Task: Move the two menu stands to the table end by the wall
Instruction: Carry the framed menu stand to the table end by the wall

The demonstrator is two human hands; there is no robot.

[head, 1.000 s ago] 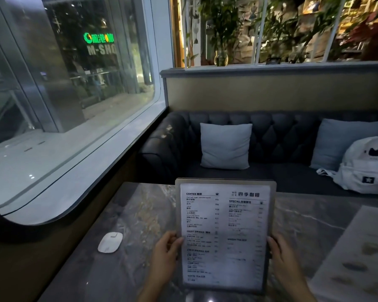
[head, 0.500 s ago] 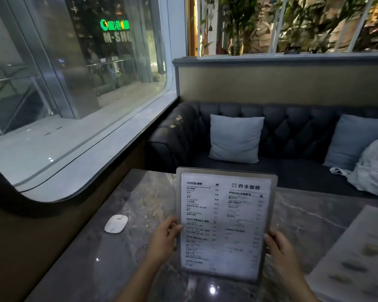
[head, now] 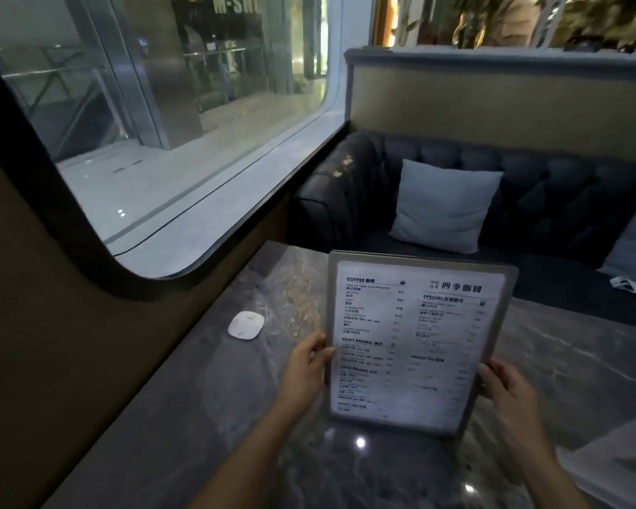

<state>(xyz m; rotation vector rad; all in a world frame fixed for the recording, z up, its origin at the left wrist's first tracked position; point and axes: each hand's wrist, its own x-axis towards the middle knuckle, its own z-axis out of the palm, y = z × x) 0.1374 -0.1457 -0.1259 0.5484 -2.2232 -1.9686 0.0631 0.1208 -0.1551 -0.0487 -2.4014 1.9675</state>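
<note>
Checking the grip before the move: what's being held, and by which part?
The menu stand, upright, gripped by its side edges: left hand on the left edge, right hand on the right.

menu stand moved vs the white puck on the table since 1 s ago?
Yes. The menu stand has shifted slightly left, toward the white puck by the window wall; the gap is narrower.

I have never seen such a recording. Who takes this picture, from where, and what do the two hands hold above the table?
No machine is here: a person wears a camera on the head, looking forward and down. The left hand and right hand grip the side edges of an upright menu stand over a dark marble table. A small white device lies near the wall. Part of a pale sheet, perhaps the second menu, shows at the right. Behind stands a dark sofa with a cushion.
</note>
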